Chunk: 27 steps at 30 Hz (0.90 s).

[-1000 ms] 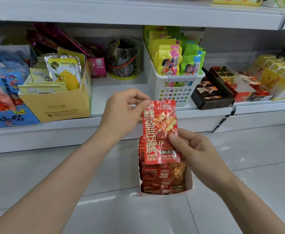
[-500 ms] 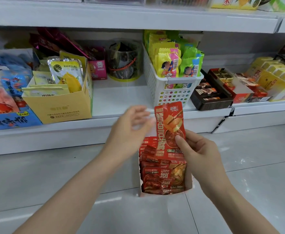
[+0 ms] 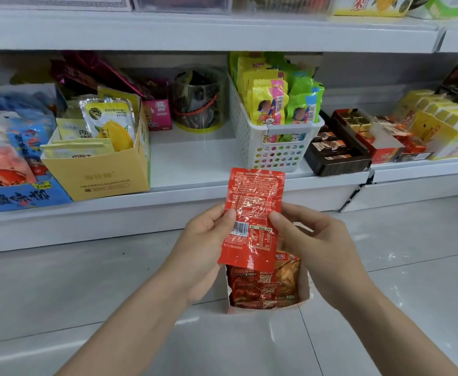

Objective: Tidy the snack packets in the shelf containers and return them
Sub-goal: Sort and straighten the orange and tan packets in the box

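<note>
A red snack packet [image 3: 252,213] is held upright in front of the shelf, its back with barcode and nutrition table facing me. My left hand [image 3: 206,248] pinches its left edge with the thumb on the back. My right hand [image 3: 314,245] pinches its right edge the same way. Directly below, on the floor, stands a white open-topped box [image 3: 305,291] packed with more red packets [image 3: 263,289] of the same kind.
On the white shelf [image 3: 195,164] stand a yellow carton [image 3: 100,172] of yellow pouches, a white perforated basket [image 3: 274,147] of yellow and green packets, a clear tub [image 3: 198,104], a dark chocolate tray [image 3: 336,156] and blue bags [image 3: 18,191] at left. Glossy floor tiles lie below.
The packet has been turned over: its printed front faced me before, now its back does. My left hand came back onto its left edge, and the packet sits a little lower.
</note>
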{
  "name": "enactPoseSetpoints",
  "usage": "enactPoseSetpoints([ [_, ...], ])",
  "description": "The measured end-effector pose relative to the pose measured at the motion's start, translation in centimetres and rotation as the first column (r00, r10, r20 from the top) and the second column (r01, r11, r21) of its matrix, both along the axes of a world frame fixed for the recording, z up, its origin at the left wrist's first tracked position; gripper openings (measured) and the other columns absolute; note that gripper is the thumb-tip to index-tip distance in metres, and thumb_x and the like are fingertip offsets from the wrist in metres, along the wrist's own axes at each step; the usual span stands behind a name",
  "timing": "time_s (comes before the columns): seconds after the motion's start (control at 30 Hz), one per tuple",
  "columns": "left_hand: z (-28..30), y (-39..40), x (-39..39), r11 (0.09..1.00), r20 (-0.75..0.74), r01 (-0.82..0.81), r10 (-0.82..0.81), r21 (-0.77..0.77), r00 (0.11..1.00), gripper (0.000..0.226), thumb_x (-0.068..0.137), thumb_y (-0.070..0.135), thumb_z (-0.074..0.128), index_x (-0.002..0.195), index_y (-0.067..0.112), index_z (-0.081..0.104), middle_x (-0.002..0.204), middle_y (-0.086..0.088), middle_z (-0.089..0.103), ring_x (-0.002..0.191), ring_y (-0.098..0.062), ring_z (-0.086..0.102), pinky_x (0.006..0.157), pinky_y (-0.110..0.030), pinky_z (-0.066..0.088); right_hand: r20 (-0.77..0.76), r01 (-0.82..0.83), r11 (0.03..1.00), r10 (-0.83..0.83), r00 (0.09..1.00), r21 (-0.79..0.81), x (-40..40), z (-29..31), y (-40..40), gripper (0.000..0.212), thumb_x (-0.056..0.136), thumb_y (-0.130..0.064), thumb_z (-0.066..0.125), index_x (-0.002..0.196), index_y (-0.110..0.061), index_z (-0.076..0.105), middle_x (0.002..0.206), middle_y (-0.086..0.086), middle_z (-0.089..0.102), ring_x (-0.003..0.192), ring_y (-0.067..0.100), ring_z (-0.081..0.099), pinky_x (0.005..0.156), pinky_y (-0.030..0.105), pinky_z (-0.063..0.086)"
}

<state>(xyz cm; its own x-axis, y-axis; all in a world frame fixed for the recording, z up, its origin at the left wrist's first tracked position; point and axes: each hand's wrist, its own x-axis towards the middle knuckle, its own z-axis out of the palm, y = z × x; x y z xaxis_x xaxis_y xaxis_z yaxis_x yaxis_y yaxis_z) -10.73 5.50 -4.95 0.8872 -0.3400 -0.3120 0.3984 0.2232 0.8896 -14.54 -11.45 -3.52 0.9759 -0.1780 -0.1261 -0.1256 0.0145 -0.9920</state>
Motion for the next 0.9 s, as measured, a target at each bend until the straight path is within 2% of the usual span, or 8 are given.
enactPoseSetpoints([
  [0.17,-0.1,0.0,-0.3,1.0,0.018,0.004,-0.005,0.011,1.0,0.024,0.102,0.03,0.049,0.119,0.026,0.065,0.111,0.001,0.075,0.103,-0.015,0.072,0.08,-0.03,0.057,-0.009,0.045,0.999,-0.045,0.999,-0.003,0.1,0.2,0.1,0.015,0.087,-0.021,0.071,0.1,-0.018,0.077,0.091,-0.002,0.078,0.086,0.017,0.075,0.069,0.026,0.061],
  [0.27,-0.1,-0.1,-0.5,0.976,0.192,-0.124,0.089,0.178,0.977,0.024,0.099,0.031,0.054,0.122,0.034,0.062,0.119,0.009,0.071,0.105,-0.005,0.069,0.072,-0.018,0.056,0.032,0.098,0.994,-0.097,0.995,-0.044,0.2,0.1,0.0,0.009,0.087,-0.022,0.072,0.093,-0.025,0.078,0.087,-0.006,0.078,0.082,0.016,0.075,0.068,0.028,0.061],
  [0.33,-0.2,-0.3,-1.1,0.978,0.256,-0.057,0.004,0.201,0.967,0.042,0.088,0.049,0.06,0.13,0.043,0.056,0.125,0.02,0.066,0.108,0.006,0.063,0.07,-0.009,0.052,0.088,0.102,0.992,-0.095,0.992,-0.075,0.1,0.2,0.4,0.011,0.09,-0.024,0.069,0.089,-0.03,0.078,0.086,-0.007,0.078,0.082,0.015,0.075,0.067,0.027,0.061],
  [0.43,0.3,-1.1,-2.1,0.991,0.131,0.137,-0.136,0.004,0.982,0.05,0.085,0.06,0.06,0.13,0.038,0.058,0.119,0.009,0.07,0.108,-0.005,0.067,0.078,-0.017,0.054,0.098,-0.052,0.987,0.068,0.993,-0.155,-0.2,0.0,1.4,0.026,0.101,-0.033,0.053,0.098,-0.032,0.079,0.091,-0.007,0.078,0.09,0.013,0.074,0.082,0.031,0.059],
  [0.53,0.7,-0.9,-1.7,0.974,-0.092,0.041,-0.064,-0.225,0.994,0.042,0.092,0.041,0.054,0.126,0.017,0.063,0.116,-0.008,0.073,0.104,-0.015,0.071,0.078,-0.026,0.058,0.035,-0.133,0.98,0.14,0.99,-0.15,-0.2,-0.1,1.2,0.03,0.099,-0.042,0.05,0.1,-0.033,0.079,0.096,-0.01,0.078,0.093,0.009,0.073,0.086,0.028,0.056],
  [0.7,0.6,1.3,-0.6,0.949,-0.169,0.039,-0.096,-0.312,0.981,0.044,0.091,0.033,0.051,0.129,0.011,0.057,0.118,-0.014,0.072,0.107,-0.024,0.07,0.079,-0.031,0.061,0.094,0.129,0.979,-0.115,0.989,-0.156,0.6,1.0,-1.5,0.013,0.088,-0.033,0.067,0.096,-0.03,0.077,0.091,-0.011,0.077,0.09,0.009,0.072,0.071,0.024,0.058],
  [0.8,0.7,1.7,-0.3,0.963,-0.119,0.161,-0.19,-0.217,0.974,0.042,0.094,0.035,0.048,0.128,0.012,0.058,0.118,-0.014,0.072,0.108,-0.024,0.07,0.079,-0.028,0.06,0.127,0.072,0.973,-0.045,0.991,-0.218,1.0,1.6,-2.2,0.045,0.076,-0.048,0.072,0.119,-0.041,0.065,0.108,-0.021,0.072,0.101,-0.002,0.067,0.078,0.021,0.057],
  [0.9,0.5,1.4,-0.2,0.952,-0.077,0.305,-0.307,-0.038,0.949,0.037,0.093,0.035,0.054,0.121,0.015,0.065,0.113,-0.009,0.074,0.099,-0.018,0.072,0.074,-0.024,0.058,0.075,-0.073,0.99,0.083,0.994,-0.12,1.4,1.7,-1.7,0.076,0.059,-0.055,0.076,0.132,-0.049,0.052,0.107,-0.023,0.071,0.098,0.004,0.071,0.074,0.024,0.06],
])
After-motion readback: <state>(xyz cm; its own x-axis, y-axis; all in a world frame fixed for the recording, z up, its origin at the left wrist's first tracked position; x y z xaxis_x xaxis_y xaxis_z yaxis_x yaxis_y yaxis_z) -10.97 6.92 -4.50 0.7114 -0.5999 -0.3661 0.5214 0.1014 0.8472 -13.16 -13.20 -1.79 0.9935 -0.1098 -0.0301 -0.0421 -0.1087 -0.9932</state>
